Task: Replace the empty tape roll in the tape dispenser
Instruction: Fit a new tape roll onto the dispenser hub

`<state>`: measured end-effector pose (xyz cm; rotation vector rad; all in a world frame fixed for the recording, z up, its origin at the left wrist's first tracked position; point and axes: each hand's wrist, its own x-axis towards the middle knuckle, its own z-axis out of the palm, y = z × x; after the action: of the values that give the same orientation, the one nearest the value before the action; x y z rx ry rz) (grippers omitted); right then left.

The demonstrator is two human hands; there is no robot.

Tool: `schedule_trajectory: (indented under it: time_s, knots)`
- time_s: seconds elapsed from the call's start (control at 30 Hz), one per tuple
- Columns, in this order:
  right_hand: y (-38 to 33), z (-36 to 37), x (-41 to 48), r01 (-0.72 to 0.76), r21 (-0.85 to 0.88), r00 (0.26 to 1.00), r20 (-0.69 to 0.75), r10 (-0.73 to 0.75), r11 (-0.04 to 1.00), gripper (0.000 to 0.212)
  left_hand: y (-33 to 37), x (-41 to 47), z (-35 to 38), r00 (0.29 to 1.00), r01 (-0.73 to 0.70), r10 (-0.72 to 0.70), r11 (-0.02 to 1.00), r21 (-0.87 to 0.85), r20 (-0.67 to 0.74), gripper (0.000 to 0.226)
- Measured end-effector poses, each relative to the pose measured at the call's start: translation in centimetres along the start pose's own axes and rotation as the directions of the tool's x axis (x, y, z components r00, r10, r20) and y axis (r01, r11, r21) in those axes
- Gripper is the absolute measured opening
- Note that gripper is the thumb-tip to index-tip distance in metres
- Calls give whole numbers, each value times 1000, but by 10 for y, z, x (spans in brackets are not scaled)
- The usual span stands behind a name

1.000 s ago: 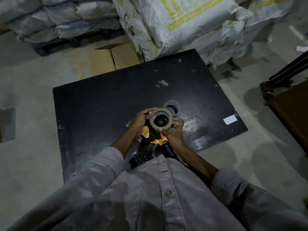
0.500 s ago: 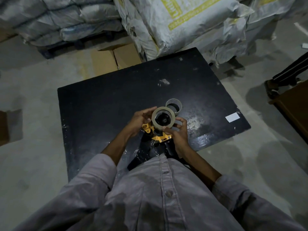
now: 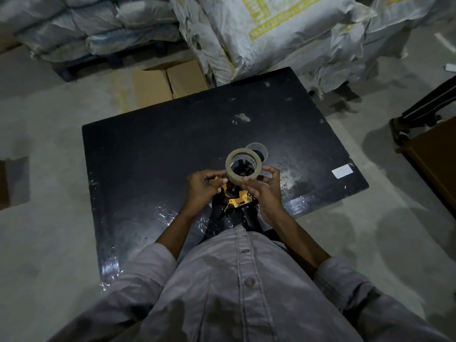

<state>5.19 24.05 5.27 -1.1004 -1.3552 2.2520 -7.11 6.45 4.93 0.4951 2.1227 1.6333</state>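
Observation:
A beige tape roll (image 3: 230, 169) sits over the black hub of a yellow and black tape dispenser (image 3: 238, 199), held above the near part of a black table (image 3: 148, 156). My left hand (image 3: 202, 187) grips the dispenser's yellow frame, thumb against the roll's left side. My right hand (image 3: 262, 191) pinches the roll's lower right edge with thumb and fingers. Just behind the roll, a thin empty tape core (image 3: 261, 149) lies flat on the table. The dispenser's handle is mostly hidden by my hands and shirt.
A white label (image 3: 341, 171) lies near the table's right edge. Stacked grey sacks (image 3: 271, 33) and flattened cardboard (image 3: 167, 82) stand behind the table. A brown piece of furniture (image 3: 434, 159) is at the right. Concrete floor surrounds the table.
The roll and dispenser stay between my hands. My right thumb has shifted onto the roll's lower edge, and the camera has moved slightly.

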Motion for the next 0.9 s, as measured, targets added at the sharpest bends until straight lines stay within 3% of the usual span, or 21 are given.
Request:
schedule_trajectory:
  time_s: [0.17,0.33,0.73,0.9]
  knots:
    - [-4,4,0,19,-35,1000,7,-19,999,66,0,5,-3,999,-22,25,998,57,-47,11]
    - [-7,6,-1,18,-44,1000,7,-18,999,65,-3,7,-3,999,-20,22,996,83,-33,5]
    - [-6,14,-3,15,-41,999,34,-14,999,64,-7,6,-5,998,-55,51,983,174,27,13]
    - [-6,18,-3,9,-41,1000,25,-8,999,64,-13,6,-6,1000,16,-18,990,144,13,12]
